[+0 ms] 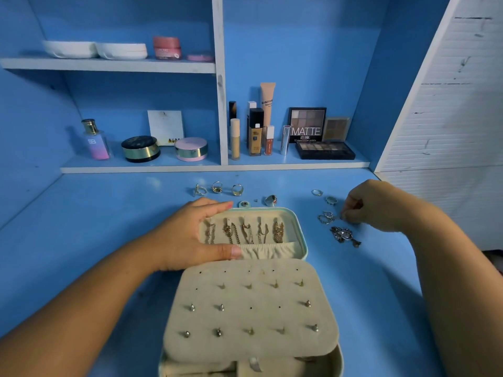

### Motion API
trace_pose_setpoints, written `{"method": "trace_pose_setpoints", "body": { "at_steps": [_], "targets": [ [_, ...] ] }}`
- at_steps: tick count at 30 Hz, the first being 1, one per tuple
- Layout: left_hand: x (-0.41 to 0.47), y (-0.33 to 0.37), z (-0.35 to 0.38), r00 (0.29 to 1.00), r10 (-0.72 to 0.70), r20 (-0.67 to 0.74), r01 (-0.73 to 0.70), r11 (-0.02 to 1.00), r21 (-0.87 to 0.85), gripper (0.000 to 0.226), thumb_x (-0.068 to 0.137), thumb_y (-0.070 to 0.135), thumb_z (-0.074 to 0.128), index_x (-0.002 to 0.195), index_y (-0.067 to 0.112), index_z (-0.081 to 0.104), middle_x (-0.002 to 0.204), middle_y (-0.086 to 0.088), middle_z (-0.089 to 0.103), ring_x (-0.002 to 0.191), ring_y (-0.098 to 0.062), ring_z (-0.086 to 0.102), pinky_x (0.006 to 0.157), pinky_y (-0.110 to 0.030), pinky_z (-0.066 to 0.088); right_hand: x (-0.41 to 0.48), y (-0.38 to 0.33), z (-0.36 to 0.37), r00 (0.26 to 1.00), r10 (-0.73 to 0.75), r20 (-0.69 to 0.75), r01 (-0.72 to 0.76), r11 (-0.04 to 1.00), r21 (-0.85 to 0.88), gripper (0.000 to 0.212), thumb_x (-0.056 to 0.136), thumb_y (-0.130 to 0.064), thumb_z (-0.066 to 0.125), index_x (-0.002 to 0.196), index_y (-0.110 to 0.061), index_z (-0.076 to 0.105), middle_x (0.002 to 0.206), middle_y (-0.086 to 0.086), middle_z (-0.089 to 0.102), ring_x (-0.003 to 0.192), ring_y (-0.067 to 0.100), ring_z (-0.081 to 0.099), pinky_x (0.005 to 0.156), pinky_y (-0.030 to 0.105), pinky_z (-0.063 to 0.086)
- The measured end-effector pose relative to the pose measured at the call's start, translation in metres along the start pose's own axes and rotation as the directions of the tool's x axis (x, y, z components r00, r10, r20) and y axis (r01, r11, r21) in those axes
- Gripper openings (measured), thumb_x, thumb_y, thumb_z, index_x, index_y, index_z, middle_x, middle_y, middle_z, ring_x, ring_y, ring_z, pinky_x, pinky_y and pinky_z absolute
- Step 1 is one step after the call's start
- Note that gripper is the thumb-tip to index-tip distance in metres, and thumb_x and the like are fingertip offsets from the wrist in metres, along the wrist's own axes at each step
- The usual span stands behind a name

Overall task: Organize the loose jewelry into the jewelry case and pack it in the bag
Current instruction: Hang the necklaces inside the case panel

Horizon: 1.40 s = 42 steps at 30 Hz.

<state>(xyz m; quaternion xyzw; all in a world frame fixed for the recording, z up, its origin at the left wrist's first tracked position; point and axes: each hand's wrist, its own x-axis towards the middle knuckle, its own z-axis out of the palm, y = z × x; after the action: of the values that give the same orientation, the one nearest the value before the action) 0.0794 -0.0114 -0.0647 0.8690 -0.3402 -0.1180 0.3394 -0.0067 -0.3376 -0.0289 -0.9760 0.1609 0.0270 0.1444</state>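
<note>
Open jewelry case (302, 232): five chains (246, 231) hang in its lid, under the spread, flat left hand (187, 235); twelve studs (221, 306) on the panel nearer; right hand (373, 205) pinches a small piece (340, 217), perhaps a ring; four rings (217, 187) beyond the left hand.

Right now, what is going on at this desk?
A person is sorting jewelry. The left hand rests on the open case lid, where chains hang. The right hand pinches a small silver piece beside loose rings on the desk. More rings lie behind the case.
</note>
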Motion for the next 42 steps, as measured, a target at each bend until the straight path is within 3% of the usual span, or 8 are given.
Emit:
{"method": "trace_pose_setpoints", "body": {
  "at_steps": [5,8,15,20,25,34,38,42],
  "targets": [
    [0.001,0.001,-0.001,1.000,-0.005,0.006,0.005,1.000,0.021,0.113,0.043,0.083,0.066,0.144,0.040,0.039,0.128,0.032,0.041,0.125,0.010,0.039,0.109,-0.020,0.032,0.002,-0.003,0.007,0.999,-0.018,0.042,0.022,0.996,-0.083,0.023,0.089,-0.028,0.055,0.076,-0.009,0.052,0.076,0.003,0.055,0.066,0.021,0.045,0.059,0.031,0.039],
    [0.001,0.001,-0.001,1.000,-0.004,0.008,0.004,1.000,0.021,0.116,0.041,0.089,0.063,0.143,0.041,0.040,0.127,0.032,0.042,0.125,0.009,0.040,0.109,-0.021,0.032,0.001,-0.005,0.004,0.988,-0.095,-0.123,0.118,0.972,0.202,0.014,0.089,-0.023,0.052,0.080,-0.014,0.058,0.080,0.004,0.065,0.074,0.027,0.056,0.068,0.037,0.048],
    [-0.002,0.005,-0.002,1.000,-0.011,-0.007,0.011,0.998,0.059,0.113,0.044,0.096,0.054,0.142,0.041,0.041,0.125,0.031,0.044,0.123,0.010,0.041,0.111,-0.023,0.033,-0.002,-0.031,0.005,0.914,-0.136,-0.383,0.402,0.438,0.804,0.018,0.092,0.002,0.053,0.078,-0.009,0.056,0.063,-0.004,0.066,0.062,0.009,0.059,0.071,0.023,0.051],
    [0.001,0.020,-0.006,0.998,-0.055,-0.035,0.059,0.990,0.126,0.105,0.050,0.092,0.055,0.139,0.036,0.048,0.131,0.021,0.043,0.127,0.002,0.041,0.110,-0.022,0.032,-0.011,-0.054,0.014,0.886,-0.199,-0.419,0.463,0.322,0.826,0.018,0.091,0.006,0.052,0.081,-0.008,0.057,0.064,-0.005,0.065,0.060,0.003,0.059,0.059,0.013,0.046],
    [0.013,0.056,-0.003,0.996,-0.012,-0.087,0.026,0.987,0.159,0.056,0.082,0.053,0.066,0.134,0.036,0.052,0.128,0.017,0.045,0.122,0.000,0.043,0.105,-0.022,0.034,-0.014,-0.065,0.028,0.844,-0.304,-0.441,0.534,0.404,0.743,0.018,0.093,-0.008,0.054,0.091,-0.022,0.065,0.076,-0.009,0.067,0.076,0.007,0.061,0.076,0.021,0.050],
    [0.034,0.060,0.031,0.981,0.163,-0.103,-0.174,0.979,-0.103,0.014,0.088,0.036,0.066,0.101,0.038,0.070,0.111,0.020,0.065,0.112,0.001,0.058,0.103,-0.034,0.045,-0.023,-0.077,0.037,0.691,-0.409,-0.596,0.723,0.407,0.558,0.017,0.091,-0.017,0.053,0.095,-0.031,0.062,0.086,-0.011,0.066,0.083,0.013,0.063,0.077,0.018,0.049],
    [0.030,0.050,0.034,0.993,0.075,-0.091,-0.090,0.980,-0.176,0.042,0.074,0.069,0.057,0.111,0.049,0.059,0.117,0.025,0.062,0.110,-0.006,0.062,0.097,-0.043,0.050,-0.021,-0.076,0.036,0.687,-0.377,-0.622,0.726,0.395,0.563,0.015,0.091,-0.018,0.054,0.097,-0.029,0.061,0.087,-0.012,0.065,0.086,0.014,0.064,0.078,0.021,0.050],
    [0.026,0.059,0.035,0.985,0.170,-0.030,-0.173,0.962,-0.213,0.030,0.092,0.029,0.065,0.116,0.045,0.059,0.117,0.022,0.064,0.111,0.007,0.058,0.097,-0.017,0.044,-0.024,-0.079,0.035,0.666,-0.400,-0.630,0.746,0.360,0.560,0.015,0.091,-0.015,0.055,0.098,-0.027,0.061,0.087,-0.010,0.066,0.085,0.016,0.064,0.077,0.022,0.051]
  ]
}}
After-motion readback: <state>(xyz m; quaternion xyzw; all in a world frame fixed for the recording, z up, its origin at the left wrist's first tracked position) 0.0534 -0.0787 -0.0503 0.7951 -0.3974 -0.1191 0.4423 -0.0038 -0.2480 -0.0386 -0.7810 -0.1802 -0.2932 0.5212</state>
